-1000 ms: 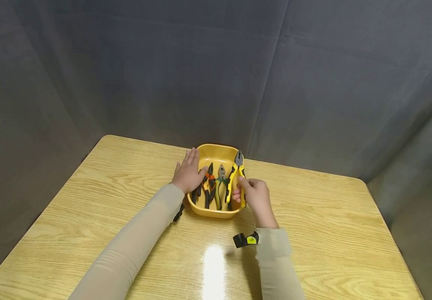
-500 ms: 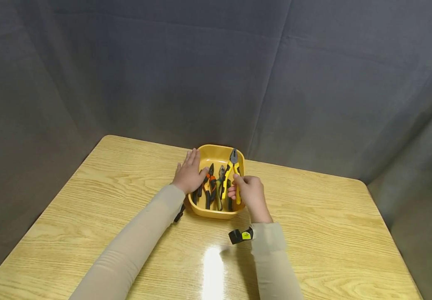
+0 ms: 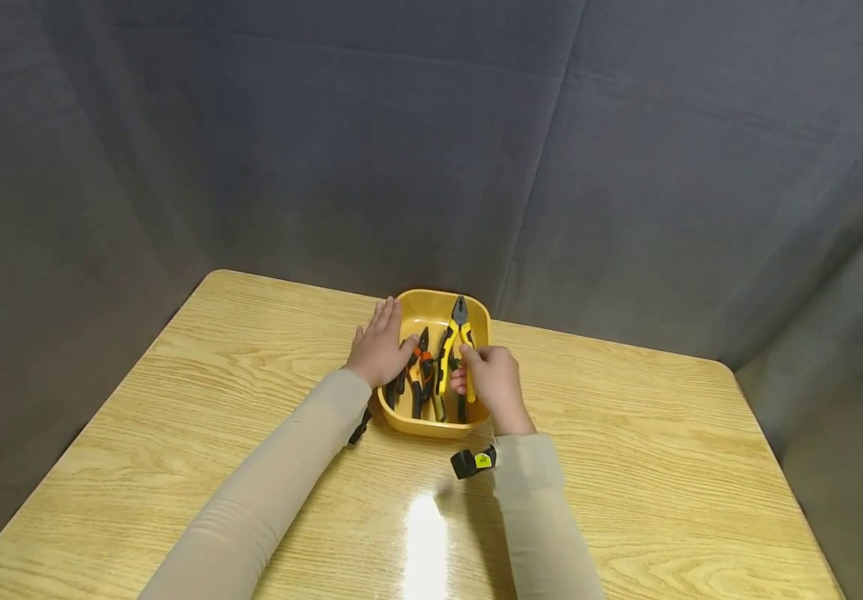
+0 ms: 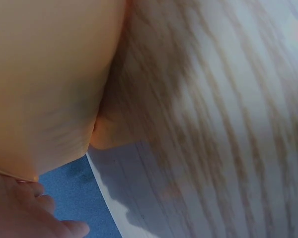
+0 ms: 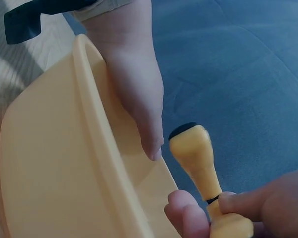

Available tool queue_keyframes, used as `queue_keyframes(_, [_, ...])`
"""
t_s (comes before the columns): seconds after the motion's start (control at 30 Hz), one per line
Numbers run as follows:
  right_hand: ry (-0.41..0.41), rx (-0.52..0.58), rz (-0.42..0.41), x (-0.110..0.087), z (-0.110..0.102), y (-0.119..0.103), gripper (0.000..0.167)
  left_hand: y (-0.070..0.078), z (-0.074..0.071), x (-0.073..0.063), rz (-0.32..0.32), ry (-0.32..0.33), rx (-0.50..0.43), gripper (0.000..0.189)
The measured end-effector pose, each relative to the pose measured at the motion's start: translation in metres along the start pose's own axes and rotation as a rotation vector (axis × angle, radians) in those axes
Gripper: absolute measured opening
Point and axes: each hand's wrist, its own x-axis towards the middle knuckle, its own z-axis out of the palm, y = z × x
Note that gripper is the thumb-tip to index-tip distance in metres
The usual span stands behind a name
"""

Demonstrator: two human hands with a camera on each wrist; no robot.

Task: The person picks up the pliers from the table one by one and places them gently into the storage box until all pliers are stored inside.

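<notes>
My right hand [image 3: 496,382] holds yellow-and-black combination pliers [image 3: 460,312], grey head pointing away, over the right part of a yellow plastic bin [image 3: 431,430]. In the right wrist view, thumb and fingers of the right hand [image 5: 273,203] pinch the yellow handle [image 5: 196,158] above the rim. My left hand [image 3: 377,348] lies with straight fingers over the bin's left rim. Inside the bin are orange-and-black pliers [image 3: 416,385] and green-handled pliers [image 3: 440,408], the latter partly covered by the held pair. The left wrist view shows mostly the bin's outer wall [image 4: 44,89].
The bin stands on a wood-grain table [image 3: 656,467] close to its back edge. A grey curtain [image 3: 356,150] hangs behind and at both sides. Dark handles [image 3: 391,395] of other tools lie at the bin's left side. Light glares off the table [image 3: 426,542] in front.
My right hand has carried the yellow-and-black pliers leftward from the bin's right rim to over its inside, partly covering the green-handled pair. The left hand stays at the left rim.
</notes>
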Motion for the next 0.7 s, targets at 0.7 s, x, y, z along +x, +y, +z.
queue_keyframes(0.7, [0.055, -0.189, -0.004, 0.012, 0.014, 0.002, 0.040, -0.001, 0.002, 0.002, 0.002, 0.013, 0.005, 0.075])
